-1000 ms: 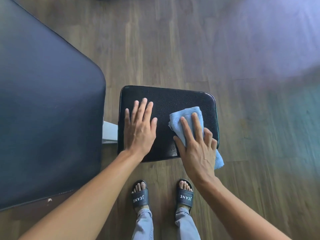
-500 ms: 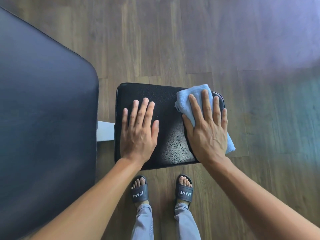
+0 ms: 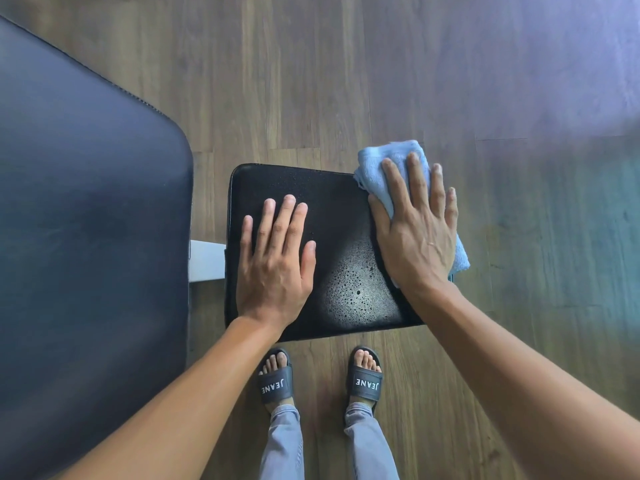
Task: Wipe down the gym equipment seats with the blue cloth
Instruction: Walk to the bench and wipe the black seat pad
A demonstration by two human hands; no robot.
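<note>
A small black padded seat [image 3: 332, 216] sits below me, with water droplets beading on its near right part. My left hand [image 3: 275, 261] lies flat on the seat's left half, fingers spread, holding nothing. My right hand [image 3: 417, 230] presses the folded blue cloth [image 3: 384, 164] against the seat's far right corner. The cloth sticks out past the seat's far edge and also shows beyond my palm on the right side.
A large dark blue padded bench [image 3: 86, 220] fills the left side, joined to the seat by a white metal bar [image 3: 206, 259]. Wood-plank floor [image 3: 346, 81] surrounds everything. My feet in black slides [image 3: 277, 384] stand just below the seat's near edge.
My right hand has slid the blue cloth from the seat's near right area up to its far right corner. My left hand has stayed flat on the seat.
</note>
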